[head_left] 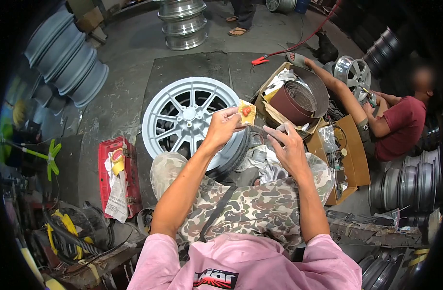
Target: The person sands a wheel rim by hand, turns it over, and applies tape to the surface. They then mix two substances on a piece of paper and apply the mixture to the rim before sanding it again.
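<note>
My left hand (224, 127) is closed on a small yellowish card (249, 119) with a dab of orange-red paste (246, 110) on it. My right hand (290, 149) is just right of the card, its fingers bent toward it. Something thin seems to lie at its fingertips, too small to make out. Below and beyond my left hand, a light grey wheel rim (189, 114) lies face up on a black tire (226, 166), partly hidden by my left arm and knee. White cloth (262, 162) lies between my knees.
A cardboard box (262, 104) holds a brown abrasive roll (298, 96); another box (359, 150) holds small items. A red crate (103, 169) stands left. A person in a maroon shirt (402, 123) works on a rim (351, 72) at right. Stacked rims (182, 24) stand ahead.
</note>
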